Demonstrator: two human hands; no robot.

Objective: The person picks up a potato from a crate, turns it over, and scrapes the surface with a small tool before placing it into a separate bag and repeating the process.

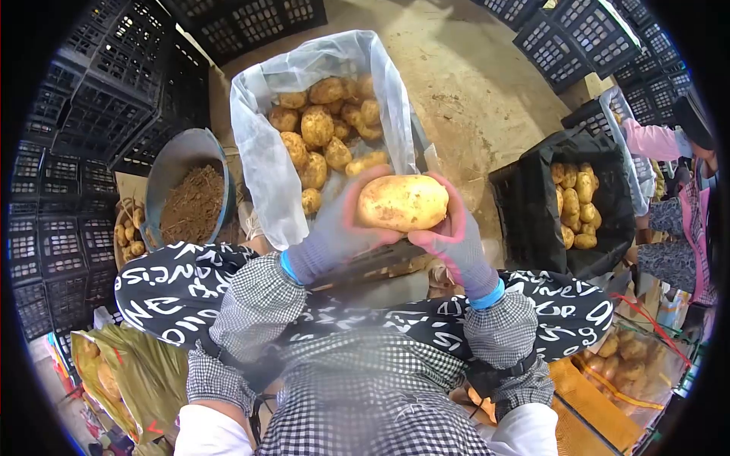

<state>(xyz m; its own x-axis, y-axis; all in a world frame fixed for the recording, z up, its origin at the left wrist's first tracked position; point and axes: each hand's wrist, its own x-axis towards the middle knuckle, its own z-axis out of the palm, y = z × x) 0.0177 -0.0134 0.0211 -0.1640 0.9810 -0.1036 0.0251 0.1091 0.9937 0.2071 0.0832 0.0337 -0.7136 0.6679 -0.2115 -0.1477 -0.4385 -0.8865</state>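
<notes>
A large pale yellow potato (403, 203) is held up between my two hands, in front of my lap. My left hand (338, 228), in a grey and pink glove, grips its left end. Around its right end are the gloved fingers of my right hand (456, 239). Just beyond my hands stands a crate lined with white plastic (262, 156), with several soil-marked potatoes (317, 126) inside. Part of that crate's near side is hidden behind my left hand and the potato.
A blue tub (163, 163) of brown soil (194, 204) stands left. Right is a black-lined crate (525, 205) with potatoes (578, 201). Black crates (99, 99) are stacked at far left. Another person's pink sleeve (650, 140) shows at far right.
</notes>
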